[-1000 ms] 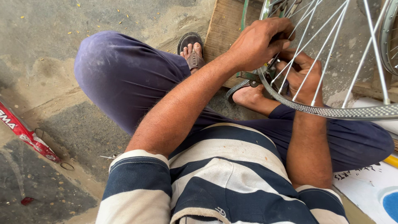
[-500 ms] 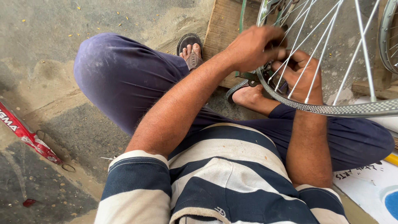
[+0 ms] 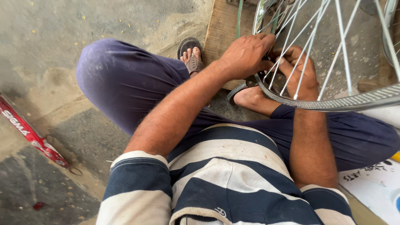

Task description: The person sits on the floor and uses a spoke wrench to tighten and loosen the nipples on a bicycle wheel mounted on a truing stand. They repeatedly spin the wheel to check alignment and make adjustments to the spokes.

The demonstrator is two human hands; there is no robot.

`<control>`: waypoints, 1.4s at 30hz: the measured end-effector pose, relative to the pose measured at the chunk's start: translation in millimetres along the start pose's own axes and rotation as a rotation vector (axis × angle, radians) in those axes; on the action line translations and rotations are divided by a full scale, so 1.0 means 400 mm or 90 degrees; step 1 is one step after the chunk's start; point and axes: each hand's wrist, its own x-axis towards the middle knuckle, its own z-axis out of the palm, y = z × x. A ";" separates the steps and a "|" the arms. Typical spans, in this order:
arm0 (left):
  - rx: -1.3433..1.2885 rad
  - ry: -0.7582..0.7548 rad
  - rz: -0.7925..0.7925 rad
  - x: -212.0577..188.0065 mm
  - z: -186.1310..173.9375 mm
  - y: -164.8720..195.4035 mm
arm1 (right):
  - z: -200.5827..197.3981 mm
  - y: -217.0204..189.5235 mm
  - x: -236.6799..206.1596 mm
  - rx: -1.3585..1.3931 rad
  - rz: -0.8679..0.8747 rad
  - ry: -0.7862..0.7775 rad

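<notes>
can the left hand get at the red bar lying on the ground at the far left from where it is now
Probably not without letting go. The left hand is up at the wheel rim, working among the spokes, while the red bar lies on the ground well beyond the bent knee, apart from both hands.

Outdoor ground of rough grey concrete floor (image 3: 62, 50), stained and patched, scattered with small yellow flecks; a worn wooden plank (image 3: 223, 29) lies on it; even daylight, soft shadows, no walls visible
</notes>
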 end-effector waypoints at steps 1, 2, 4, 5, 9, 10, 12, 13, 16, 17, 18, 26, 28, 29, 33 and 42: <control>-0.004 -0.032 -0.045 -0.001 0.005 0.006 | 0.003 -0.006 0.002 -0.002 0.015 -0.004; -0.008 -0.065 -0.090 -0.002 0.009 0.012 | 0.006 -0.013 0.005 -0.004 0.031 -0.007; 0.011 -0.083 -0.130 0.000 0.015 0.027 | 0.006 -0.028 0.007 -0.084 0.039 -0.012; 0.036 -0.070 -0.124 0.003 0.014 0.034 | 0.003 -0.036 0.009 -0.161 0.030 -0.012; 0.083 -0.052 -0.040 0.025 -0.013 0.057 | -0.032 -0.052 0.025 -0.441 -0.092 -0.039; 0.093 -0.044 -0.042 0.029 -0.027 0.065 | -0.038 -0.049 0.032 -0.395 -0.077 -0.044; 0.108 -0.027 -0.049 0.030 -0.056 0.091 | -0.047 -0.033 0.044 -0.304 -0.044 -0.055; 0.074 -0.009 -0.068 0.030 -0.075 0.111 | -0.052 -0.024 0.048 -0.350 -0.063 -0.054; -0.041 0.068 -0.096 0.046 -0.138 0.210 | -0.062 -0.006 0.046 -0.465 -0.134 0.002; -0.090 0.107 -0.088 0.051 -0.161 0.259 | -0.066 -0.006 0.039 -0.490 -0.158 0.048; -0.141 0.144 -0.080 0.058 -0.188 0.311 | -0.072 -0.008 0.033 -0.507 -0.173 0.088; -0.074 0.065 0.186 0.079 -0.309 0.538 | -0.162 0.002 0.003 -0.168 -0.119 0.167; -0.029 0.056 0.209 0.059 -0.280 0.514 | -0.202 0.034 -0.027 -0.062 -0.066 0.182; -0.014 0.059 0.224 0.038 -0.264 0.498 | -0.222 0.053 -0.050 -0.009 -0.040 0.202; 0.155 -0.024 0.138 -0.022 -0.186 0.396 | -0.272 0.129 -0.096 0.124 -0.019 0.266; 0.184 -0.035 0.087 -0.087 -0.106 0.316 | -0.260 0.185 -0.009 0.198 -0.221 0.048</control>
